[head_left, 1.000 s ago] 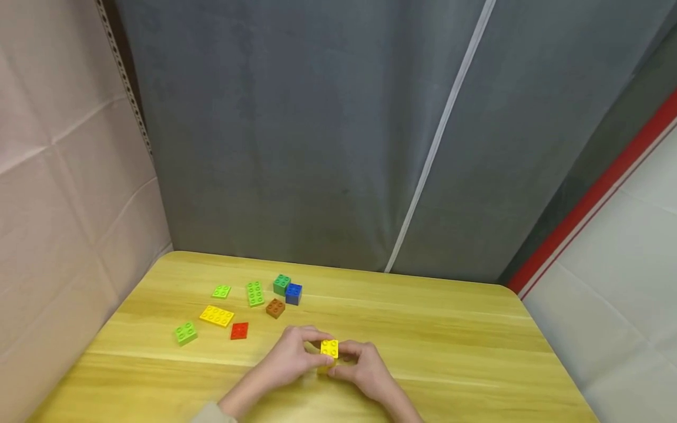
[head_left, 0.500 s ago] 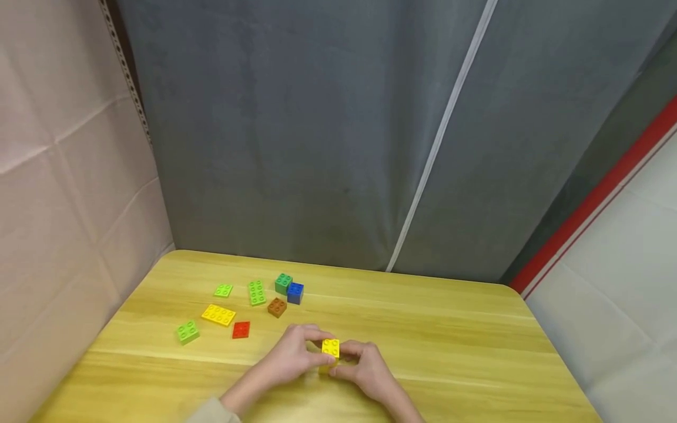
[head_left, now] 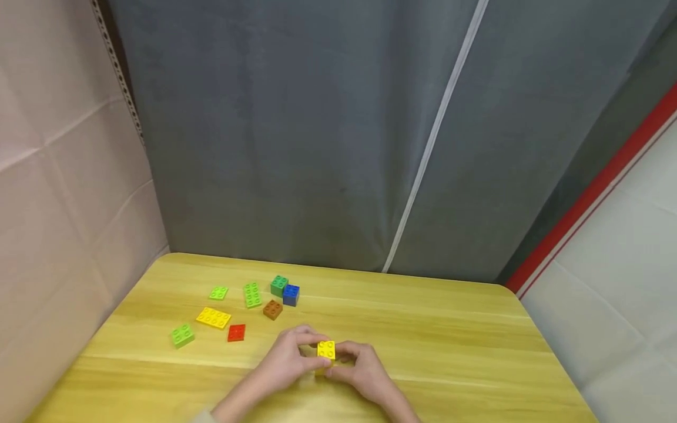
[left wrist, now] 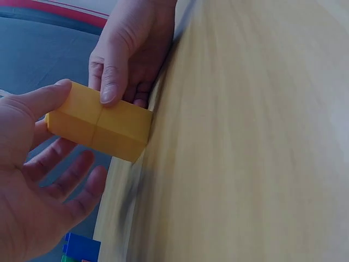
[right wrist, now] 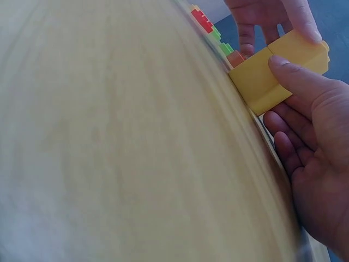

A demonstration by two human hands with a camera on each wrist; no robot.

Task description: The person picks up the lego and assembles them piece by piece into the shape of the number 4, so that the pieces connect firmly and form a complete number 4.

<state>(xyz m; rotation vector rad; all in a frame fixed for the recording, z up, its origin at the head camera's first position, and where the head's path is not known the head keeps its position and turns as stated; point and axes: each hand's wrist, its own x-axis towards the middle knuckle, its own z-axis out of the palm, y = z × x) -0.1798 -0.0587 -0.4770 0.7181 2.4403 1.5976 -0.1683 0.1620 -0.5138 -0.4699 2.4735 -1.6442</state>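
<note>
Two yellow toy bricks (head_left: 326, 349) are stacked into a block that stands upright near the table's front. A straight seam between the stacked bricks (left wrist: 121, 125) shows in the left wrist view, with studs on the top end. My left hand (head_left: 285, 360) pinches the upper brick between thumb and fingers. From the other side my right hand (head_left: 365, 371) grips the stack lower down, its thumb (right wrist: 292, 73) close to the seam. The bottom end of the stack is right at the wooden tabletop (head_left: 449, 352).
Left of the hands lie a red plate (head_left: 236, 333), a yellow plate (head_left: 214, 318), a brown brick (head_left: 272, 309) and several light green pieces (head_left: 183, 336). Behind them a dark green brick (head_left: 278, 285) stands against a blue brick (head_left: 291, 295). A grey curtain (head_left: 296, 147) hangs behind the table.
Both hands keep their hold on the yellow bricks. The head view has shifted slightly; nothing else has visibly moved.
</note>
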